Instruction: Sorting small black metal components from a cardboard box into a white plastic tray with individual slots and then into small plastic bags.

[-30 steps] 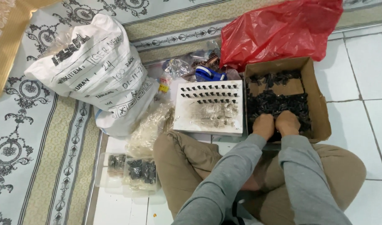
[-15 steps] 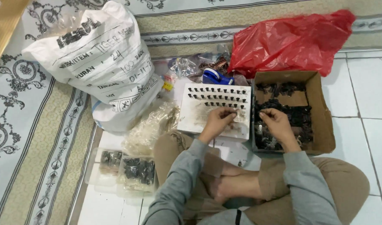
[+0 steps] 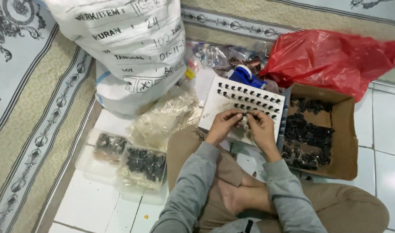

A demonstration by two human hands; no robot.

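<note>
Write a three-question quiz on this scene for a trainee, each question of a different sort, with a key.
1. True or false: the cardboard box of small black parts lies on the person's left side.
2. What do the left hand and right hand meet over?
A. the white board with rows of black pieces
B. the red plastic bag
C. the large white sack
3. Fill in: by the left knee lie clear packets filled with small ______ parts.

Key
1. False; it lies on the right.
2. A
3. black
</note>
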